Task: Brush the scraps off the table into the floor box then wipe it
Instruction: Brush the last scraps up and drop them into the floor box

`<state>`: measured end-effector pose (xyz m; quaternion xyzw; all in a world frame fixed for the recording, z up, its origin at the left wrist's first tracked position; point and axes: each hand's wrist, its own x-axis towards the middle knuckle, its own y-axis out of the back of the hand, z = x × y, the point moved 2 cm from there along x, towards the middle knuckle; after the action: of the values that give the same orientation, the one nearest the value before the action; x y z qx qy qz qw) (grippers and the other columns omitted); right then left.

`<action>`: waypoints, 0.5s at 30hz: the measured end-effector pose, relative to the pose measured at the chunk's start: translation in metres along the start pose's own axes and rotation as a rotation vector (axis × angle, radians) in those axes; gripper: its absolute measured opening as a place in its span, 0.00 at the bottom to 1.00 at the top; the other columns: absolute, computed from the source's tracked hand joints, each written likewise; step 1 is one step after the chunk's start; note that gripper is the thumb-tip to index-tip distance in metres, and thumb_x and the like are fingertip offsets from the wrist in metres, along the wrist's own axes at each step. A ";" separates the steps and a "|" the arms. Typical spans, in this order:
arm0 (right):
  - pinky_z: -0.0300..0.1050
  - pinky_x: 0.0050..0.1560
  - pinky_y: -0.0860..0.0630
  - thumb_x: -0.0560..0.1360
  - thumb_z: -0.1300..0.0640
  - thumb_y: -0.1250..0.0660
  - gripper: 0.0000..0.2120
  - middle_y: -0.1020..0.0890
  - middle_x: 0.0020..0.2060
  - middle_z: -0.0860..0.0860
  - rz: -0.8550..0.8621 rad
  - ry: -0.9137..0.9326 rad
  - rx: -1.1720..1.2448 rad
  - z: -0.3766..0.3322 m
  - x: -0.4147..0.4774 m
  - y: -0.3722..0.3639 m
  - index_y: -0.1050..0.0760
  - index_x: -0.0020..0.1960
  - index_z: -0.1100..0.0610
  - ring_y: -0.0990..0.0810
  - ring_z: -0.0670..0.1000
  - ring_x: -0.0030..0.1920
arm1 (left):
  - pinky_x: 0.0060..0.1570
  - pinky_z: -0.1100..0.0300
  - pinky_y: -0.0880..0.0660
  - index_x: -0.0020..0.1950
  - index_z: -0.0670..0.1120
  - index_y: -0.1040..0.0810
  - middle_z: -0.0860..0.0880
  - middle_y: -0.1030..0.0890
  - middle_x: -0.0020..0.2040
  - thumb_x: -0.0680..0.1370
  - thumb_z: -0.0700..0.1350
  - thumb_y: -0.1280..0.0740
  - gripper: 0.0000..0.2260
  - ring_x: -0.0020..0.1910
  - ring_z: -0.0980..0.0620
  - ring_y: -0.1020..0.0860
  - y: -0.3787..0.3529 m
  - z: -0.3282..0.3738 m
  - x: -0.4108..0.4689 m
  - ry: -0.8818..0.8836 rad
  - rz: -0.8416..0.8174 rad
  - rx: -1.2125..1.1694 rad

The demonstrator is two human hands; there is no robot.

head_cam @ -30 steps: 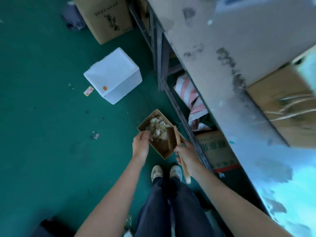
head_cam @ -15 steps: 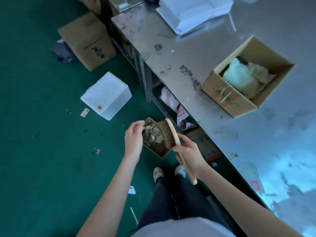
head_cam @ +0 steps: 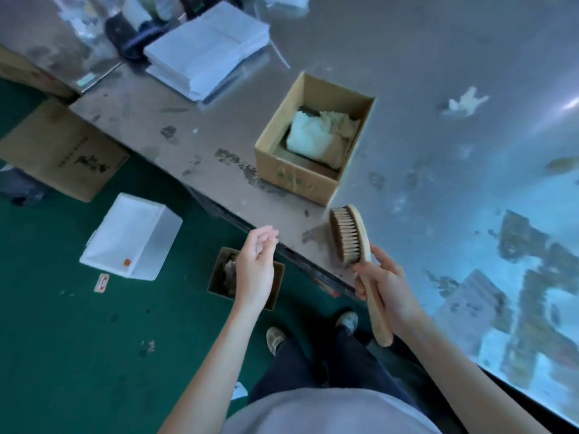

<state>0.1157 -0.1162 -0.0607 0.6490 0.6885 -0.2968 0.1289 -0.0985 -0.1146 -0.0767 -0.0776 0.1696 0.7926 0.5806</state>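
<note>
My right hand (head_cam: 387, 283) grips the handle of a wooden brush (head_cam: 351, 236), whose bristle head hovers over the near edge of the stained metal table (head_cam: 438, 189). My left hand (head_cam: 255, 264) is empty with loosely curled fingers, held above the small cardboard floor box (head_cam: 219, 277). That box sits on the green floor beside the table edge, with scraps inside, partly hidden by my left hand. A white scrap (head_cam: 466, 103) lies farther back on the table.
An open cardboard box (head_cam: 294, 177) holding white cloth stands on the table just beyond the brush. A stack of white sheets (head_cam: 206, 54) lies at the back. On the floor are a white foam box (head_cam: 131, 236) and a brown carton (head_cam: 62, 151). My feet (head_cam: 313, 330) are below.
My left hand has let go of the floor box, which now rests on the floor. My right hand has lifted the brush out of the box and up over the table edge.
</note>
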 end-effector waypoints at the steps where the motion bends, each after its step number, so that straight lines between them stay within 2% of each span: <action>1: 0.41 0.26 0.37 0.69 0.68 0.37 0.15 0.29 0.29 0.56 0.037 0.002 0.016 -0.005 -0.002 0.014 0.23 0.53 0.55 0.35 0.52 0.26 | 0.58 0.64 0.29 0.61 0.46 0.25 0.53 0.20 0.57 0.81 0.44 0.41 0.10 0.57 0.59 0.23 -0.017 0.005 0.000 -0.006 -0.028 0.008; 3: 0.41 0.25 0.37 0.68 0.67 0.36 0.15 0.30 0.27 0.56 0.101 0.008 0.038 -0.013 -0.004 0.039 0.23 0.53 0.57 0.35 0.52 0.25 | 0.57 0.67 0.30 0.61 0.46 0.24 0.53 0.20 0.57 0.81 0.44 0.40 0.10 0.58 0.59 0.23 -0.049 0.011 0.000 -0.008 -0.078 0.026; 7: 0.44 0.28 0.38 0.68 0.68 0.36 0.16 0.26 0.30 0.56 0.203 0.048 0.087 -0.032 -0.010 0.095 0.22 0.52 0.54 0.35 0.53 0.26 | 0.51 0.79 0.33 0.61 0.45 0.24 0.52 0.21 0.58 0.81 0.43 0.40 0.10 0.56 0.62 0.25 -0.120 0.025 -0.001 -0.063 -0.182 0.129; 12: 0.44 0.28 0.36 0.70 0.68 0.36 0.19 0.28 0.33 0.58 0.317 0.060 0.114 -0.045 -0.018 0.154 0.23 0.57 0.53 0.33 0.52 0.27 | 0.49 0.80 0.34 0.62 0.42 0.25 0.49 0.22 0.58 0.81 0.42 0.39 0.11 0.56 0.56 0.25 -0.185 0.035 -0.001 -0.112 -0.263 0.213; 15: 0.44 0.29 0.36 0.65 0.64 0.34 0.21 0.28 0.35 0.59 0.386 0.069 0.167 -0.052 -0.027 0.187 0.23 0.57 0.52 0.33 0.53 0.28 | 0.50 0.80 0.34 0.63 0.43 0.26 0.50 0.23 0.59 0.81 0.43 0.39 0.12 0.57 0.57 0.26 -0.218 0.039 -0.003 -0.136 -0.322 0.265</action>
<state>0.3119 -0.1119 -0.0491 0.7871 0.5285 -0.3001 0.1055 0.1118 -0.0452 -0.0781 0.0272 0.2182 0.6637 0.7149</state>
